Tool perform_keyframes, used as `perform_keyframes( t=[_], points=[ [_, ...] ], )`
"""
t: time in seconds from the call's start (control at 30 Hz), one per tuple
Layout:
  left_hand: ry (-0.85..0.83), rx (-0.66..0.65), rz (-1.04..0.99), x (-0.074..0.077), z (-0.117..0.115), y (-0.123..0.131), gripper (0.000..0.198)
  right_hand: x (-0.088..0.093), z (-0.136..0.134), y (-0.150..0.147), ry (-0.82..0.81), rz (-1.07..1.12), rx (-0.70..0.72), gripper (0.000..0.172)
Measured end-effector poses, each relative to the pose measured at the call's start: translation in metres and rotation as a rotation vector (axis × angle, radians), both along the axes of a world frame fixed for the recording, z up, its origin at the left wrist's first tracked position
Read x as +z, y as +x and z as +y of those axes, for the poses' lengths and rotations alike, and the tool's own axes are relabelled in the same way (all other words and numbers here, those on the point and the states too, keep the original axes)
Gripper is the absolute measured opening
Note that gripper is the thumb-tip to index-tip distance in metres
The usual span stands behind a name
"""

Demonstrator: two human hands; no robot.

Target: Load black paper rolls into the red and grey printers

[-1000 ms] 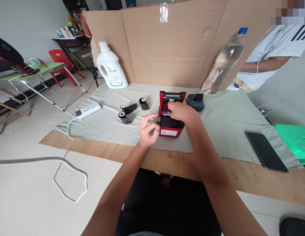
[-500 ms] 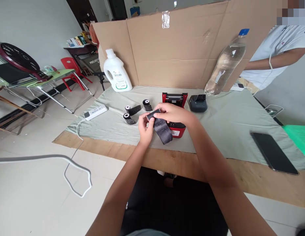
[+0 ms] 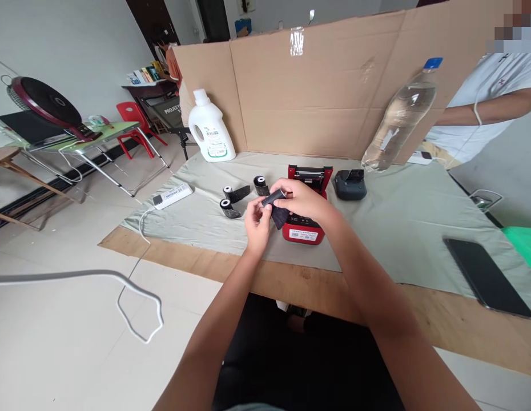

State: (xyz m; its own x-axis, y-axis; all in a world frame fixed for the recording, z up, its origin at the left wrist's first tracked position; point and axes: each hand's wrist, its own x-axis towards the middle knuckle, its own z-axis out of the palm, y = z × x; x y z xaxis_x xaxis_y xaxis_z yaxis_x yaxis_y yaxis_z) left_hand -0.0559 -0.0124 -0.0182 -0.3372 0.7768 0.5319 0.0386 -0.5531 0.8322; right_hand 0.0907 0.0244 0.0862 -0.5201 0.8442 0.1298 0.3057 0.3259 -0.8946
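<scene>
Between my left hand point(image 3: 257, 224) and my right hand point(image 3: 300, 198) is a roll of black ribbon point(image 3: 273, 198), gripped at both ends by closed fingers. Its loose black tail hangs below the roll. Just behind and to the right stands a red and black label printer point(image 3: 306, 235) with its lid raised; my right hand and the tail hide part of it. Left of my hands lie several small black ribbon rolls on white cores: one in front point(image 3: 228, 209), one behind it point(image 3: 234, 194) and one nearer the printer point(image 3: 260, 184).
A dark device point(image 3: 350, 185) sits right of the printer, a phone point(image 3: 488, 277) at the right front. At the back stand a white jug point(image 3: 212, 128), a water bottle point(image 3: 400, 117) and a cardboard screen point(image 3: 300, 103). A power strip point(image 3: 173, 196) lies left. Another person's arm point(image 3: 483, 114) shows at right.
The ribbon's hanging tail is shorter and bunched closer to the roll, so more of the printer's front shows. Both hands still hold the roll. The whole view has shifted slightly.
</scene>
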Motion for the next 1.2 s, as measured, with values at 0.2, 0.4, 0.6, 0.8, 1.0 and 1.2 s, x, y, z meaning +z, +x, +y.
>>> perform_keyframes(
  t=[0.2,0.4,0.6,0.8,1.0,1.2],
  points=[
    [0.042,-0.031,0.013,0.000,0.002,0.002,0.039,-0.003,0.001,0.000,-0.049,0.033,-0.028,0.008],
    [-0.035,-0.061,-0.013,0.002,0.005,0.000,0.044,-0.009,0.003,0.000,-0.061,0.020,-0.038,0.023],
    [-0.082,-0.139,-0.068,0.002,0.008,-0.001,0.044,-0.004,-0.003,0.000,-0.032,-0.040,-0.033,0.021],
    [-0.082,-0.109,-0.092,0.002,0.007,-0.005,0.042,-0.006,-0.002,-0.006,0.024,0.049,-0.076,0.035],
    [-0.130,0.232,0.551,0.027,0.024,-0.059,0.025,0.010,-0.001,0.007,0.029,0.261,-0.354,0.034],
    [-0.423,0.315,1.333,0.043,0.065,-0.091,0.024,0.021,0.002,0.023,0.008,0.268,-0.453,0.035]
  ],
)
